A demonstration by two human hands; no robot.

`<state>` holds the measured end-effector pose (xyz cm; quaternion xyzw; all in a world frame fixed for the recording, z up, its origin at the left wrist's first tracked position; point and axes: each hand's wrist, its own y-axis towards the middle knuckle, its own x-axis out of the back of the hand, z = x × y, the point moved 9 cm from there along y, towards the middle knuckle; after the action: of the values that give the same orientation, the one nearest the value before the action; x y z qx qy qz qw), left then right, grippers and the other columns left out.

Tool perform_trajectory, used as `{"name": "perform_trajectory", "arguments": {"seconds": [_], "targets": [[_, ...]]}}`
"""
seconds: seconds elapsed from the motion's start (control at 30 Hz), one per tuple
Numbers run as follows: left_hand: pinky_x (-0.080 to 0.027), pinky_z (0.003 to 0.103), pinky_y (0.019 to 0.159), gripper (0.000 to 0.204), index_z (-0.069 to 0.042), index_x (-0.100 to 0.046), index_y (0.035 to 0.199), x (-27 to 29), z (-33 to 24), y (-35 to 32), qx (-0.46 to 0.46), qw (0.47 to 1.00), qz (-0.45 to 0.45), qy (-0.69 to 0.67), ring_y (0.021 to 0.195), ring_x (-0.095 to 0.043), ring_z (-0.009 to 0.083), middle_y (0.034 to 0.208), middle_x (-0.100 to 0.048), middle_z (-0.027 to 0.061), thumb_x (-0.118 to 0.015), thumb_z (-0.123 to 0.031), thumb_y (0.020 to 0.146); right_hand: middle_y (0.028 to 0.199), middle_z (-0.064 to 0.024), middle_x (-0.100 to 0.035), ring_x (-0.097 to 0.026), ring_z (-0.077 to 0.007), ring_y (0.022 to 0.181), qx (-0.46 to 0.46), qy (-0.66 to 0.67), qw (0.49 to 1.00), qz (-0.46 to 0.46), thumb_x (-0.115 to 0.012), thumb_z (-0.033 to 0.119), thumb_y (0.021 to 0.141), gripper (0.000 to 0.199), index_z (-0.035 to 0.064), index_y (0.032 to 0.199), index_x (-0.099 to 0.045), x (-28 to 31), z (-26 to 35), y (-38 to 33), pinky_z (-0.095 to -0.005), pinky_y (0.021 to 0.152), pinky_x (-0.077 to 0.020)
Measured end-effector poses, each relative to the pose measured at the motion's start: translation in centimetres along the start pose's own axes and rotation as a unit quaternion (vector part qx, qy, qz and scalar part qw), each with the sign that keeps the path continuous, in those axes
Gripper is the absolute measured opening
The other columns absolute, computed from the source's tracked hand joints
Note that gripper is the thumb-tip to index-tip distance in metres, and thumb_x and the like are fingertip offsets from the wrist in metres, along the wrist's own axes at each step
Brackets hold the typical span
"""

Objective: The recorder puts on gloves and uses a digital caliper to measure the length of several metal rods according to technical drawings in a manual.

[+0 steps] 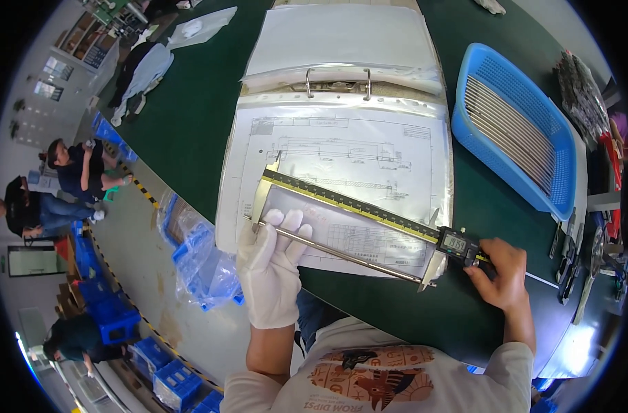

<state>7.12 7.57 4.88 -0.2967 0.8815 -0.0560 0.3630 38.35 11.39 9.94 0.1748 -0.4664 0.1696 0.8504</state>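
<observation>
My left hand (271, 282), in a white glove, is closed on one end of a thin metal rod (348, 257). My bare right hand (501, 277) is closed around the display end of a long digital caliper (352, 202). The caliper slants across an open ring binder (259, 122) that shows a technical drawing in a clear sleeve. Its jaws straddle the rod, one near each end, and the rod lies roughly parallel to the caliper's beam. Whether both jaws touch the rod's ends I cannot tell.
A blue plastic basket (568, 162) with many similar rods stands right of the binder on the green table (183, 117). Hand tools (567, 265) lie at the right edge. Wrapped parts (581, 89) sit behind them. Left, on the floor, are blue crates (176, 385); several people are beyond.
</observation>
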Motion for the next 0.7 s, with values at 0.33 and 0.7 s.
{"name": "perform_trajectory", "arguments": {"seconds": [0.33,0.7], "targets": [[-0.053,0.039,0.083,0.023,0.002,-0.047,0.114,-0.16,0.24,0.06,-0.004,1.0,0.018,-0.015,0.093,-0.059,0.0211,0.096,-0.054,0.0058,-0.047,-0.005,0.092,0.062,-0.0073,-0.049,-0.049,-0.0207,0.047,0.024,-0.001,1.0,-0.002,-0.069,0.016,0.068,0.03,-0.0006,0.091,-0.059,0.09,0.33,-0.31,-0.0323,0.044,-0.0363],[-0.052,0.04,0.084,0.019,0.002,-0.048,0.109,-0.34,0.36,0.12,-0.015,0.999,0.034,-0.02,0.094,-0.058,0.0222,0.096,-0.054,0.0063,-0.046,-0.005,0.092,0.06,-0.0094,-0.048,-0.046,-0.0221,0.045,0.029,0.004,0.999,-0.021,-0.07,0.02,0.068,0.03,-0.0022,0.085,-0.058,0.08,-0.02,-0.57,-0.0319,0.042,-0.0338]]}}
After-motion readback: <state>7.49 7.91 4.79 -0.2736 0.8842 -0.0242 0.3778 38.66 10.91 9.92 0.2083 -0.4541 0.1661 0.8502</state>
